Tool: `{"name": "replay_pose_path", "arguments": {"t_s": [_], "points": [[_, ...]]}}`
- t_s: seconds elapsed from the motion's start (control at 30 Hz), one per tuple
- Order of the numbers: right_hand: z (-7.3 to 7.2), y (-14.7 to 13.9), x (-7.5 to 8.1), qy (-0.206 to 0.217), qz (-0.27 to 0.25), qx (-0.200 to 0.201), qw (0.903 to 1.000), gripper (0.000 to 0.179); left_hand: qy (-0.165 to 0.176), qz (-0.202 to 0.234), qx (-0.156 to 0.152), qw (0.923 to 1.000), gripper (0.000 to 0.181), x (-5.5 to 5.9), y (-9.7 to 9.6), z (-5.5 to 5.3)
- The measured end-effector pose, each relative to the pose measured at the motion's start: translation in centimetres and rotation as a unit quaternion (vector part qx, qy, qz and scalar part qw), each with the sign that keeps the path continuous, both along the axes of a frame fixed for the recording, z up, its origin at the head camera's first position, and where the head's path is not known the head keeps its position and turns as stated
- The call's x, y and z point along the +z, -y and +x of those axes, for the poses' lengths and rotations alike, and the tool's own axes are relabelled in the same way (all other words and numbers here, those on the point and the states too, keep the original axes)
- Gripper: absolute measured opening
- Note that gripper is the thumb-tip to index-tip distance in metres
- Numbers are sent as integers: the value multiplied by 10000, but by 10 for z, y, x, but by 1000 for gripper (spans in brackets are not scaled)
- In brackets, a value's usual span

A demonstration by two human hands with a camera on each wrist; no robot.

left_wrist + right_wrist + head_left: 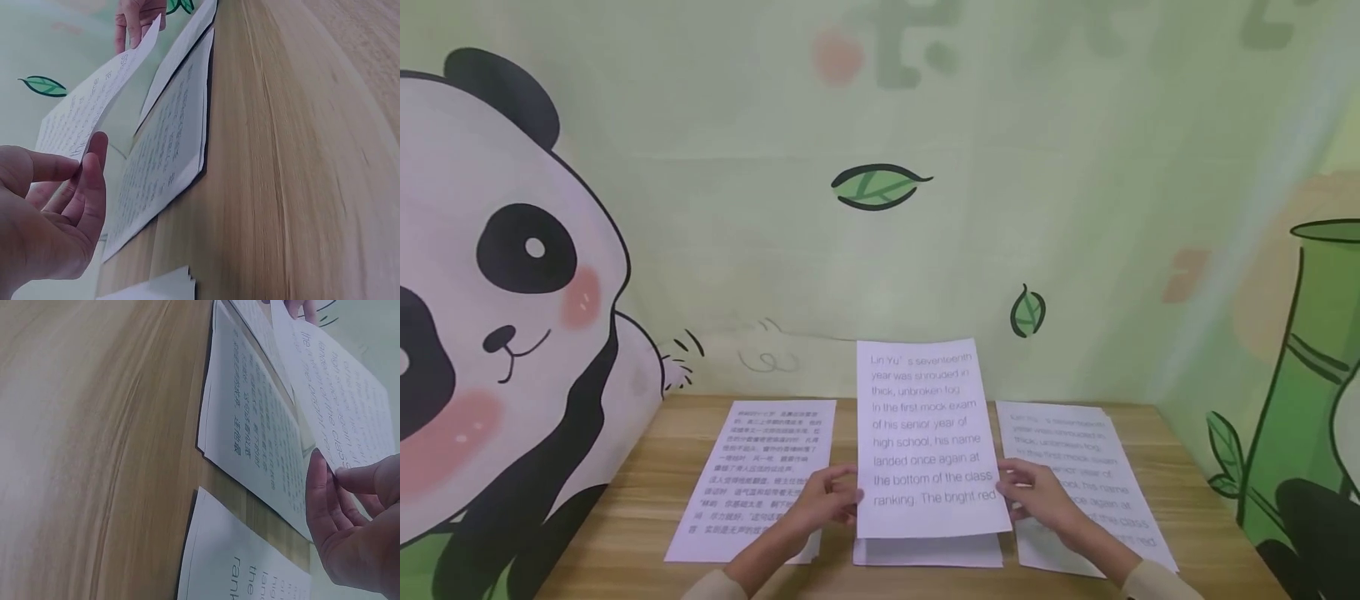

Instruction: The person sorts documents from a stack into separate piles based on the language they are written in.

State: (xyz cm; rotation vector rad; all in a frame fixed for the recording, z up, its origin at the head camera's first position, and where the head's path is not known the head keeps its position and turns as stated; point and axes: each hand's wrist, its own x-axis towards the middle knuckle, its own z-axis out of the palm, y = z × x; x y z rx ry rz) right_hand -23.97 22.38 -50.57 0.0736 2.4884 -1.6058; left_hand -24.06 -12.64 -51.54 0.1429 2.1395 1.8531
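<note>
A printed sheet of paper [928, 433] with large English text is held up above the middle of the table, its face turned to the head camera. On its left edge my left hand [826, 500] pinches it between thumb and fingers, seen closely as the left hand [59, 212] in the left wrist view. The right edge is pinched by my right hand [1037, 496], also the right hand [356, 525] in the right wrist view. Beneath the raised sheet lies a middle paper stack [928, 552], mostly hidden in the head view; the right wrist view shows Chinese print on that stack [250, 425].
To the left lies a paper stack [752, 483] printed in Chinese. On the right is another paper stack [1082, 492] with English text. All rest on a wooden table [625, 500], backed by a green cloth [737, 250] with panda and leaf drawings.
</note>
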Motion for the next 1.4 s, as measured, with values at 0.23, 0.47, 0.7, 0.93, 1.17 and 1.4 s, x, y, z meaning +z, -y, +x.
{"name": "replay_pose_path", "arguments": {"t_s": [0.23,0.47,0.7,0.93,1.17,1.4], "points": [[3,-17,2,-102,114,-156,9998,42,6,163,-157,9997,60,-1,-17,-6],[8,-41,-1,-47,200,-383,9991,43,-17,330,-439,9985,53,-4,-40,-9],[15,-68,-3,34,293,-564,9980,46,57,350,-632,9974,51,-7,-66,-12],[22,-103,-8,187,277,-654,9973,49,298,348,-693,9965,49,-8,-101,-16],[27,-136,-12,435,460,-870,9942,51,472,364,-847,9946,46,-11,-137,-18],[38,-167,-17,263,502,-952,9938,53,401,460,-1045,9926,47,-15,-168,-18]]}}
